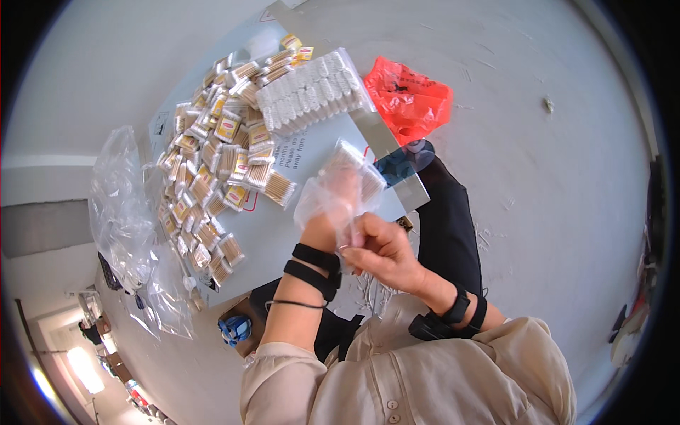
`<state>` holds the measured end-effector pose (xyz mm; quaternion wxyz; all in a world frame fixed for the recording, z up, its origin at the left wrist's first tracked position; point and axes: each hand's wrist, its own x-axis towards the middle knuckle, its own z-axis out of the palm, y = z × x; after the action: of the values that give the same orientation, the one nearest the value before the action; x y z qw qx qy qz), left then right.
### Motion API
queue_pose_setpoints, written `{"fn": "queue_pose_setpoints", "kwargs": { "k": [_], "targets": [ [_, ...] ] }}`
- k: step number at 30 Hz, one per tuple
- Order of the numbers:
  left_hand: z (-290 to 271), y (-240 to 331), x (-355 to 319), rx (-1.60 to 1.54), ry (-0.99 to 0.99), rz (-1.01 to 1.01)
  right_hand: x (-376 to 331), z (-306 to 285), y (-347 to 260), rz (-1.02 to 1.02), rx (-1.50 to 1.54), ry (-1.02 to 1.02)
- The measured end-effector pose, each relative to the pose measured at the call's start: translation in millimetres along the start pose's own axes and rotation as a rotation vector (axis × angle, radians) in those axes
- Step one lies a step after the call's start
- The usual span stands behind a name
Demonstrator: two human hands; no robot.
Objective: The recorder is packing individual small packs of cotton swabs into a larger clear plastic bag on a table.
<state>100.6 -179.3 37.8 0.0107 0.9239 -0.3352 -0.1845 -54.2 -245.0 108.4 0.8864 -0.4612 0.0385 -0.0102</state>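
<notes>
My left hand [343, 190] is inside a clear plastic bag [309, 202], blurred by the film. Packs of cotton swabs [371, 183] with white tips lie in the bag around its far end, against that hand. The film hides whether the fingers grip them. Close to my left wrist, my right hand [386, 251] is closed, pinching the bag's open edge between thumb and fingers. Beyond the bag stands a block of white-tipped swab packs [312, 92] in neat rows. To the left spreads a heap of small cotton swab packs [227, 152], some with yellow labels.
The pale blue printed board [273, 230] forms the work surface. A crumpled clear plastic sheet [127, 205] hangs at its left edge. A red plastic bag [409, 99] lies beyond its right side. Loose swabs [375, 294] are scattered on the floor, and a blue object [234, 329] sits below.
</notes>
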Motion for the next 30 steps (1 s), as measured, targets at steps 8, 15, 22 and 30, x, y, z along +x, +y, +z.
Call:
{"fn": "queue_pose_setpoints", "kwargs": {
  "k": [8,15,22,30],
  "targets": [
    [-94,-16,-105,-1.147,0.201,0.17,11,-25,-32,-0.145,-0.064,0.193],
    [26,-147,-47,-0.921,0.413,-0.826,29,-18,-42,-0.192,-0.188,0.233],
    [55,-152,-24,-1.027,0.665,-0.734,28,-15,-48,-0.166,-0.443,0.144],
    [-50,-82,-103,-1.973,0.663,0.065,22,-20,-55,-0.131,-0.628,0.166]
  ]
}}
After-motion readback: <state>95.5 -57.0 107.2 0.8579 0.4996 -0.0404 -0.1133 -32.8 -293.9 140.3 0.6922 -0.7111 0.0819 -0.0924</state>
